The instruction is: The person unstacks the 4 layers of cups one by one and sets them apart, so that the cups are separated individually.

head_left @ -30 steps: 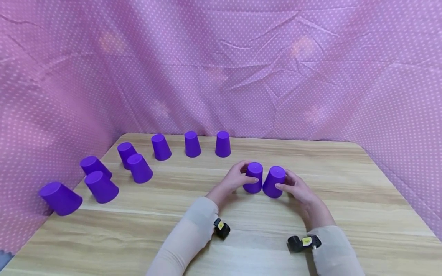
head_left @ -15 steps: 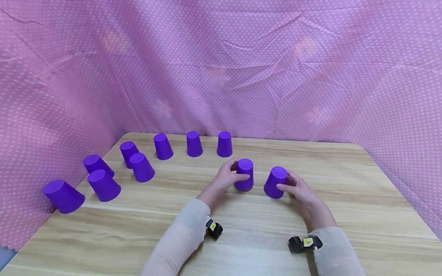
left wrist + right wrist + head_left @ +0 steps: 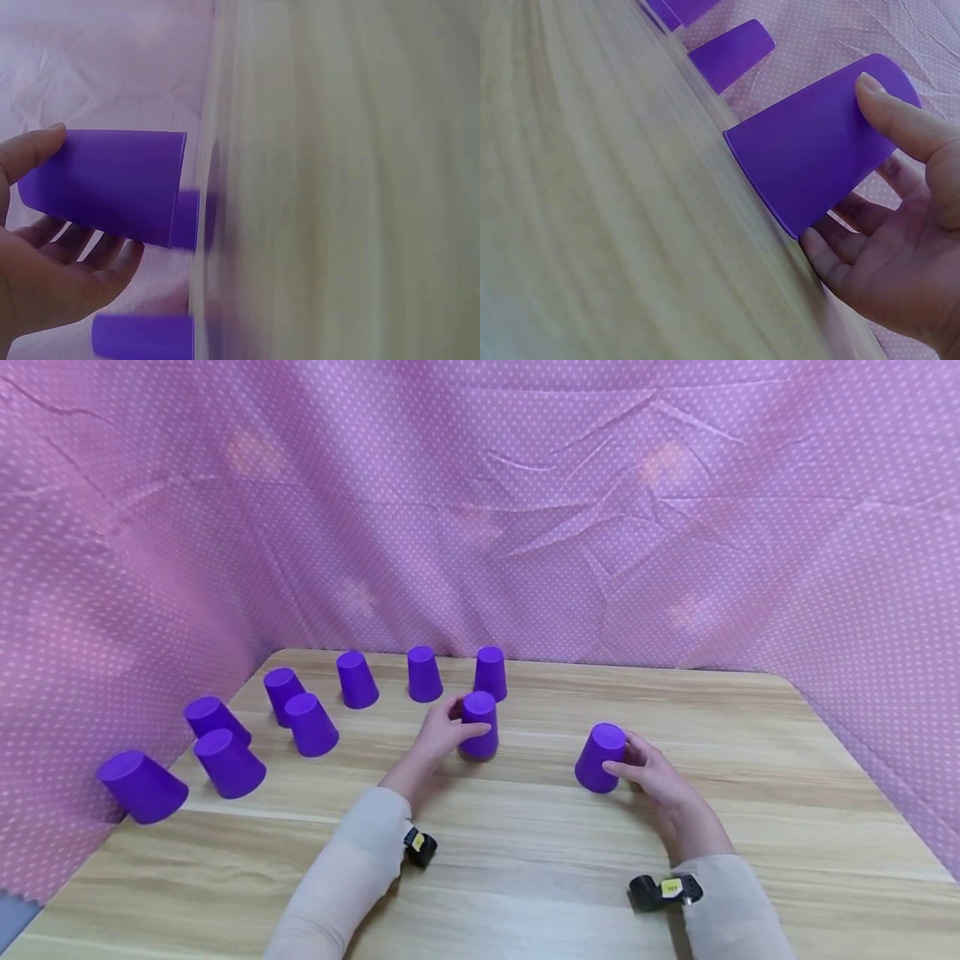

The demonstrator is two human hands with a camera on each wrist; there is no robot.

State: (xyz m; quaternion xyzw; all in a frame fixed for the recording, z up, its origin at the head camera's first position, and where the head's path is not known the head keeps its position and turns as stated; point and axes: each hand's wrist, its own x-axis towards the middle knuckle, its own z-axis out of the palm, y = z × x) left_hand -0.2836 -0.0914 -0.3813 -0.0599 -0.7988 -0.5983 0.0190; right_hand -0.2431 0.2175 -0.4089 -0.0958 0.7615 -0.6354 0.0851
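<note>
In the head view my left hand (image 3: 441,731) grips an upside-down purple cup (image 3: 482,713) from its left side, thumb in front and fingers behind. A narrow gap shows between this cup's rim (image 3: 177,187) and the tabletop in the left wrist view. Further right, my right hand (image 3: 658,777) holds a second upside-down purple cup (image 3: 596,762) from its right side. In the right wrist view that cup (image 3: 810,142) has its rim at the table surface, the thumb across its near wall and the other fingers beneath and behind.
More upside-down purple cups stand on the wooden table (image 3: 525,893). One cup (image 3: 491,672) is just behind my left hand's cup. Several others, such as a cup (image 3: 229,764) and a cup (image 3: 144,787), curve down the left side. Pink dotted cloth (image 3: 480,527) hangs around the table.
My left hand has carried its cup left and slightly back, away from the right cup, which was close beside it. My right hand stays on its cup, nearly in place.
</note>
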